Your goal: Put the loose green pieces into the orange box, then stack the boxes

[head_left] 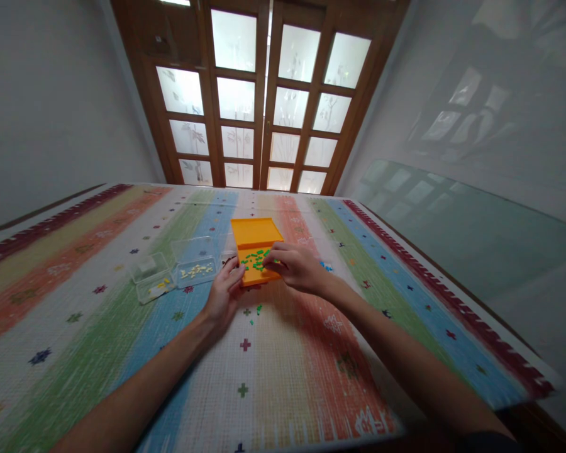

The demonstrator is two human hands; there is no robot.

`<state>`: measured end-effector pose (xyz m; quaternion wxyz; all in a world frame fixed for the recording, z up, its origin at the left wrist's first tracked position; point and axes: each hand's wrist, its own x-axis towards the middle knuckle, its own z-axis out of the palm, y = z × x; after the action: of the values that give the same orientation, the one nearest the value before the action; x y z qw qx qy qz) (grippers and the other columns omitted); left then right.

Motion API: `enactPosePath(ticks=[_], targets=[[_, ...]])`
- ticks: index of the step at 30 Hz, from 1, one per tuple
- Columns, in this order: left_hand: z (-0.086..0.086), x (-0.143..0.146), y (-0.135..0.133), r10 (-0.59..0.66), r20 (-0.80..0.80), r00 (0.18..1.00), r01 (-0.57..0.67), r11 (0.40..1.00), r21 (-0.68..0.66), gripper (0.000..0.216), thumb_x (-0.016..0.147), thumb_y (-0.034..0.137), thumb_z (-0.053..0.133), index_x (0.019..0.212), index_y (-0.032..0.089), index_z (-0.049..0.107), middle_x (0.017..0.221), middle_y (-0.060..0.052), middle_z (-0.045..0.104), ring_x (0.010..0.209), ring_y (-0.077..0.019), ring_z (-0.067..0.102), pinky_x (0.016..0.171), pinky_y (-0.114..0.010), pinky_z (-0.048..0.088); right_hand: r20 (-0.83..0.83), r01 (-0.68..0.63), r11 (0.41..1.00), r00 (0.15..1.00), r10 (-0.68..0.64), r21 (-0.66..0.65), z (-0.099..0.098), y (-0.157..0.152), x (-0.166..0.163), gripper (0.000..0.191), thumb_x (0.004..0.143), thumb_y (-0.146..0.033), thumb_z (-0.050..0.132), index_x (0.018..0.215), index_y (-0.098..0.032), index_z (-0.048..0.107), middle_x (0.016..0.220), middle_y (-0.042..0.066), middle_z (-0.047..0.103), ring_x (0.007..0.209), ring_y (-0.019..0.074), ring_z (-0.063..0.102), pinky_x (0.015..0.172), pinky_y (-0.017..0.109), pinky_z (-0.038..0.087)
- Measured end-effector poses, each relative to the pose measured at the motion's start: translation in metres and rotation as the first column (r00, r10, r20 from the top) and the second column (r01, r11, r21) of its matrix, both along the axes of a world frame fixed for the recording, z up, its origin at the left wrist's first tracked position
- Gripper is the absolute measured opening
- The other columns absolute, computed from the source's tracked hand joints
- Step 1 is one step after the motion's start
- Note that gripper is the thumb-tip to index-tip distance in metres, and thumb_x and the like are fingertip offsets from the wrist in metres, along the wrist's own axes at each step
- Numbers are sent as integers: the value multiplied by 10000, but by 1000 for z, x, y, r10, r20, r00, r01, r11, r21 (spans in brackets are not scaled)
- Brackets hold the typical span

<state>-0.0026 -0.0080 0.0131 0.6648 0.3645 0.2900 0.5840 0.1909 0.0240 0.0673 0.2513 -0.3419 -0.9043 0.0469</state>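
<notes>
An open orange box (255, 242) lies on the striped tablecloth (287, 371), its lid flipped up at the back. Several small green pieces (256, 259) sit in its tray. My left hand (224, 294) rests at the box's near left corner, fingers curled against its edge. My right hand (296, 267) lies over the tray's right side, fingers bent in a pinch among the green pieces; what it holds is too small to make out. A few loose green pieces (255, 311) lie on the cloth just in front of the box.
Left of the orange box stand two clear plastic boxes: one (195, 260) with several yellow pieces and a smaller one (149, 277) with a few. A few blue bits (327, 267) lie right of my hand. Wooden glazed doors (264, 100) stand behind the table.
</notes>
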Motion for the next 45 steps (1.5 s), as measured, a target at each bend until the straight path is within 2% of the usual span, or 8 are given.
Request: enactPosePath(ticks=[7, 18, 24, 27, 30, 35, 39, 45], targets=[[-1, -1, 0, -15, 11, 1000, 15, 999, -29, 340, 835, 269, 759, 1144, 166, 661, 1103, -88, 747, 878, -204, 730, 688, -267, 597, 208, 150, 989, 967, -147, 1, 7, 3, -14, 159, 930, -128, 626, 963, -182, 772, 950, 79, 712, 763, 158, 603, 636, 263, 334], [-1, -1, 1, -7, 22, 1000, 8, 1000, -22, 315, 843, 271, 753, 1120, 145, 670, 1140, -105, 740, 870, -201, 727, 688, -266, 600, 190, 106, 994, 976, -102, -8, 3, 7, -4, 185, 924, -94, 611, 974, -177, 769, 967, 78, 709, 792, 156, 611, 663, 250, 362], [0, 0, 1, 2, 13, 1000, -2, 1000, -20, 283, 862, 273, 731, 1116, 158, 678, 1152, -109, 748, 884, -223, 737, 682, -282, 593, -41, 77, 994, 996, -74, 75, -2, 3, 13, 175, 916, -103, 575, 981, -161, 727, 969, 78, 678, 751, 141, 584, 649, 248, 392], [-1, 0, 1, 9, 4, 1000, -9, 1000, -25, 286, 861, 271, 728, 1118, 155, 679, 1152, -116, 751, 873, -227, 741, 668, -281, 583, -210, -12, 992, 977, 38, 123, -1, -10, 16, 132, 893, -115, 571, 888, -153, 697, 821, 41, 640, 651, 117, 535, 607, 241, 386], [-2, -1, 2, 23, 7, 1000, -22, 999, -26, 298, 862, 265, 725, 1134, 149, 680, 1155, -116, 752, 872, -218, 741, 682, -276, 584, -281, -117, 985, 948, 148, 126, -3, -27, 15, 131, 861, -110, 558, 796, -164, 658, 676, -4, 592, 574, 101, 488, 566, 234, 363], [-2, -1, 4, 50, 40, 998, -49, 998, -35, 264, 856, 237, 726, 1105, 156, 691, 1120, -93, 762, 876, -204, 737, 698, -271, 592, -88, -231, 973, 969, 229, -8, -25, -45, 11, 150, 888, -161, 554, 788, -172, 665, 696, 10, 632, 598, 113, 504, 566, 249, 344], [1, 0, 4, 76, 42, 996, -74, 996, -43, 228, 855, 219, 714, 1072, 149, 694, 1098, -89, 762, 861, -203, 733, 663, -268, 589, 97, -177, 984, 979, 178, -22, -54, -44, 6, 169, 976, -224, 543, 981, -158, 699, 872, 59, 680, 689, 135, 543, 595, 265, 342], [1, 0, 4, 82, 35, 996, -80, 995, -61, 233, 855, 218, 707, 1076, 144, 688, 1089, -103, 767, 852, -209, 740, 682, -274, 585, 78, -107, 993, 991, 110, -44, -81, -37, -4, 145, 999, -237, 556, 1080, -187, 665, 1044, 76, 668, 814, 154, 569, 659, 268, 386]])
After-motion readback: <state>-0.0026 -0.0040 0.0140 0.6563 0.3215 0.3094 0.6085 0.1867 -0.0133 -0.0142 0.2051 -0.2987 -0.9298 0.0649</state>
